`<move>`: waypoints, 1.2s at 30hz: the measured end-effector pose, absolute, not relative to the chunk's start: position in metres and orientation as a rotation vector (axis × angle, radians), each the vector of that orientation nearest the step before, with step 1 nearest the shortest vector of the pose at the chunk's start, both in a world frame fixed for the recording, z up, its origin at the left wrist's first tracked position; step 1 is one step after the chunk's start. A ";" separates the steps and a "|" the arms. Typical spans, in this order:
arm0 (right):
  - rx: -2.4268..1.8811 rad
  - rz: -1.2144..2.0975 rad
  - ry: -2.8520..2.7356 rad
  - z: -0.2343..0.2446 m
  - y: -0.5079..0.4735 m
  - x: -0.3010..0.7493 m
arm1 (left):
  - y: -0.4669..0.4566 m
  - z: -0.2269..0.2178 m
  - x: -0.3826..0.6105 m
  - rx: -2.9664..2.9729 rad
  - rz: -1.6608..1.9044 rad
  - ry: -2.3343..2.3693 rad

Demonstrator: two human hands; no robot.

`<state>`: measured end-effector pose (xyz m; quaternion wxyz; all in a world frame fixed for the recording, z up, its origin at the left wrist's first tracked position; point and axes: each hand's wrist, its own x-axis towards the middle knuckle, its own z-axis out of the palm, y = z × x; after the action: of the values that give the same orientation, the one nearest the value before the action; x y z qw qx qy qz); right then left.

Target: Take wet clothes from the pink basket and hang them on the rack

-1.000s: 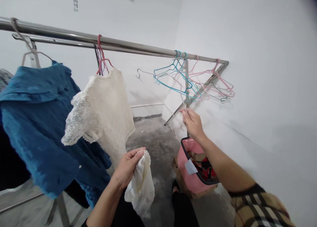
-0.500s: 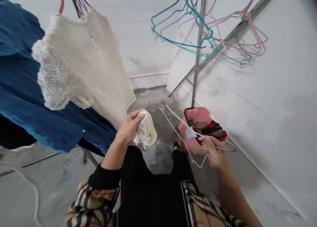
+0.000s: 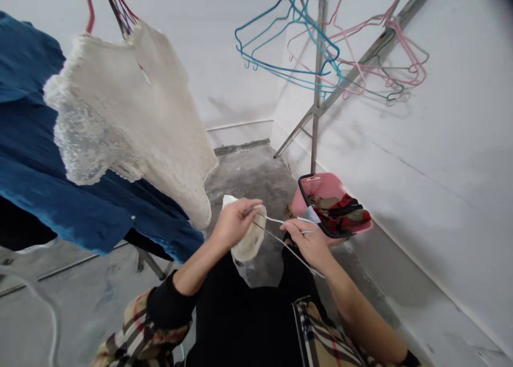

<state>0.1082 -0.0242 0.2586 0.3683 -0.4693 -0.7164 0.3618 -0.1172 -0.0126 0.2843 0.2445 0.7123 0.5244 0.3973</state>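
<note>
Left hand [image 3: 234, 225], fingers curled, grips a bunched cream garment [image 3: 251, 237] at its edge; right hand [image 3: 308, 244], fingers pinched, holds a white wire hanger [image 3: 272, 236], its long axis slanting between the hands, far end at the garment, nearer the left hand.

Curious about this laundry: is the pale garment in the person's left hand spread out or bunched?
Bunched: the left hand gathers the pale garment into a fold, with its lower part hanging loosely below.

Bright, even light; soft shadows on the white wall [image 3: 420, 196]; fisheye bowing at the edges
</note>
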 end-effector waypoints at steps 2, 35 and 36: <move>-1.180 0.874 -1.785 0.254 -0.020 0.098 | -0.017 0.281 -0.113 2.327 0.976 1.495; -1.148 0.471 -2.590 0.187 -0.004 0.079 | -0.025 0.344 -0.156 2.327 1.132 2.180; -1.154 0.415 -2.547 0.188 -0.003 0.089 | -0.023 0.342 -0.162 2.281 1.142 2.172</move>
<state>0.0886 -0.0031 0.1876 0.1569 -0.4031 -0.8898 0.1451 -0.1619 -0.0232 0.3416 -0.1040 0.6771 0.6448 0.3389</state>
